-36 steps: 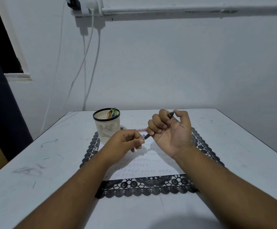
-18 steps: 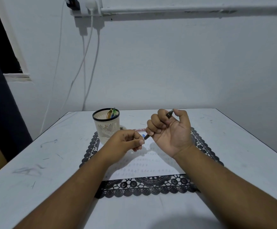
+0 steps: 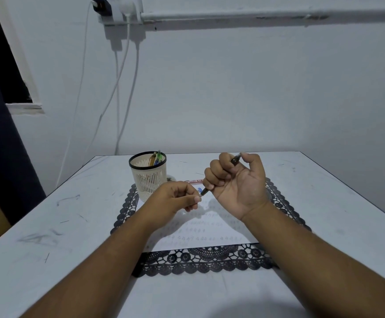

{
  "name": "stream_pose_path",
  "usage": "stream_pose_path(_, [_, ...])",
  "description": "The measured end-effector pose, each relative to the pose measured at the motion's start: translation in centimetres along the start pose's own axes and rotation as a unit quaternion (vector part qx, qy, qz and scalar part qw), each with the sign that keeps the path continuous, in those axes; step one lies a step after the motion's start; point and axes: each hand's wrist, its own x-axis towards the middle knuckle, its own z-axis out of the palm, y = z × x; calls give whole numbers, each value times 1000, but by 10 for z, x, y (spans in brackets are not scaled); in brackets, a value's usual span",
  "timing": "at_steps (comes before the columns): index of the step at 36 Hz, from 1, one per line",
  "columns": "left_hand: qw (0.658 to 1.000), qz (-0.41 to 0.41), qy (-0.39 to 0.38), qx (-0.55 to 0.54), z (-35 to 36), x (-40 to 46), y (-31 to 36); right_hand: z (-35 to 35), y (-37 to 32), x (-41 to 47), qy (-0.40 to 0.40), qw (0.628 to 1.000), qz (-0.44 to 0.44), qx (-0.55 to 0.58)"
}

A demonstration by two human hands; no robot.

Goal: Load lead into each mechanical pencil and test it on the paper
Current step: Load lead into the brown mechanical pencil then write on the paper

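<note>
Pencil (image 3: 219, 177), dark-barrelled, sits in my right hand (image 3: 235, 183), palm turned up, fingers curled round the barrel; one end shows past my thumb, the other pokes out below my little finger toward my left hand (image 3: 175, 199). My left thumb and forefinger are pinched together just beside that lower end; whatever they hold is too thin to make out. Under both hands lies the paper (image 3: 200, 232), marked with rows of faint scribbles, on a black lace mat (image 3: 210, 260). Beyond my left hand stands a mesh cup (image 3: 149, 177) holding more pens. A red-labelled item (image 3: 193, 181), partly hidden, lies behind my right fingers.
</note>
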Motion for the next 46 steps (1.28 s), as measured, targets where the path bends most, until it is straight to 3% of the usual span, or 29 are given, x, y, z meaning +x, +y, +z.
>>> stream_pose_path(46, [1000,2,-10,0,1,0,0,-1,-2,0,13,1000,1,9])
